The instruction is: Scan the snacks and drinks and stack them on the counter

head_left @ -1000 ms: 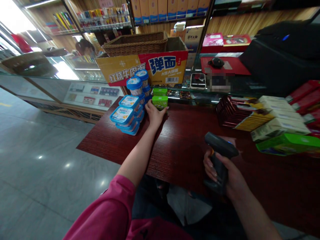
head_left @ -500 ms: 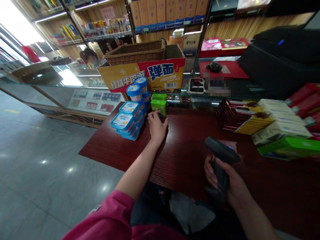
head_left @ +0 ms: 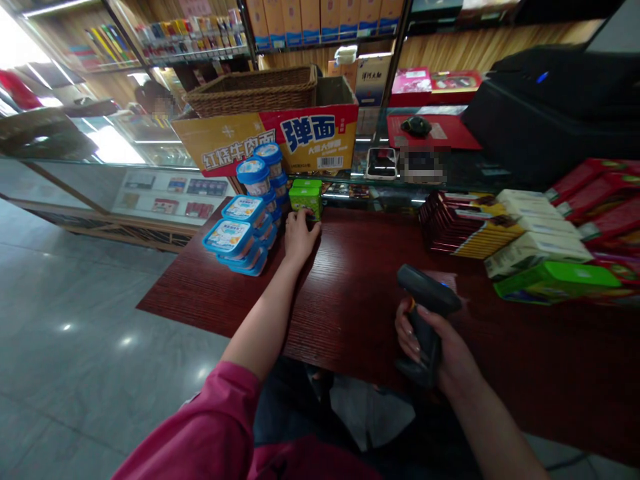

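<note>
1. Blue lids top the stacked tubs (head_left: 229,235) at the bench's left; these stacks look unchanged over the last second.
2. The left hand (head_left: 301,241) reaches to the far side of the bench (head_left: 350,273). A second ago its fingers and thumb straddled the nearer green pack; now they are loosely bent at its near face, enclosing nothing. I cannot tell whether the fingertips touch it.
3. Just beyond those fingers, right of the tubs, stand the two green packs (head_left: 306,190), one behind the other. A dark gap showed between them a second ago; now they appear to touch. My reading is that the nearer pack has been set in line and let go.
4. Farther right and nearer, the right hand (head_left: 453,355) stays wrapped around the handle of a dark scanner (head_left: 430,291), raised over the bench.
5. At the right, the dark red and yellow packets (head_left: 463,227), cream boxes (head_left: 543,248) and green carton (head_left: 560,281) look undisturbed.
</note>
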`<action>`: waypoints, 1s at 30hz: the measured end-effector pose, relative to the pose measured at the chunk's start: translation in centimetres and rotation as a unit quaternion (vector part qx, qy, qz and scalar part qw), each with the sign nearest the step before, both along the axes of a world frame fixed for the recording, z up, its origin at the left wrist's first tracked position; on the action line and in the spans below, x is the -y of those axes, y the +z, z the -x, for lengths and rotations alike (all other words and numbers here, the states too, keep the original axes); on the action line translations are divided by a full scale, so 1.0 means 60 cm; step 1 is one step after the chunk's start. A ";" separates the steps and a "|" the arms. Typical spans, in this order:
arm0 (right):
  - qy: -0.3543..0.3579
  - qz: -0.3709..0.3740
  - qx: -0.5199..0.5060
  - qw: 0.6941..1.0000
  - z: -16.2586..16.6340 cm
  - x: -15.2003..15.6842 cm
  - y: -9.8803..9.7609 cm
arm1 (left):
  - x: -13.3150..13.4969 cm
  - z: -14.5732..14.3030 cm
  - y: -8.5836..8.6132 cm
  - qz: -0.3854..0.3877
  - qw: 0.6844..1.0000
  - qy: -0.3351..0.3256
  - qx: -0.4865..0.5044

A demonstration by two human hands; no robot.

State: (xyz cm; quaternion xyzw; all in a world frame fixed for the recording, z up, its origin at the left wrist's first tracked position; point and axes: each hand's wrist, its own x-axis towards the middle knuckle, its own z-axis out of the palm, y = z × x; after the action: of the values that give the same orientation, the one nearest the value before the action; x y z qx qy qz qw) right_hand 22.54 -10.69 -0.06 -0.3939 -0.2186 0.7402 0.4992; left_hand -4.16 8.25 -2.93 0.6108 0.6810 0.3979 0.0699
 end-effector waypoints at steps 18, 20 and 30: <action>-0.078 -0.073 -0.034 0.994 -0.060 0.034 -0.011 | 0.083 -0.142 -0.003 -0.028 0.967 -0.251 -0.028; -0.116 -0.076 -0.027 0.990 -0.095 0.050 -0.015 | 0.119 -0.214 0.002 -0.016 0.928 -0.370 -0.038; -0.281 -0.091 -0.005 0.955 -0.258 0.096 -0.011 | 0.159 -0.530 -0.024 0.000 0.903 -0.411 0.127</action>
State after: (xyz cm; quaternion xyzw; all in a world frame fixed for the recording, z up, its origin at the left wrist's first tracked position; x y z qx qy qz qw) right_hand 38.00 -16.44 -0.75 -0.3884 -0.1632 0.5492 0.7217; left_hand 27.64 -1.31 -4.39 0.7809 0.3552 0.4076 0.3129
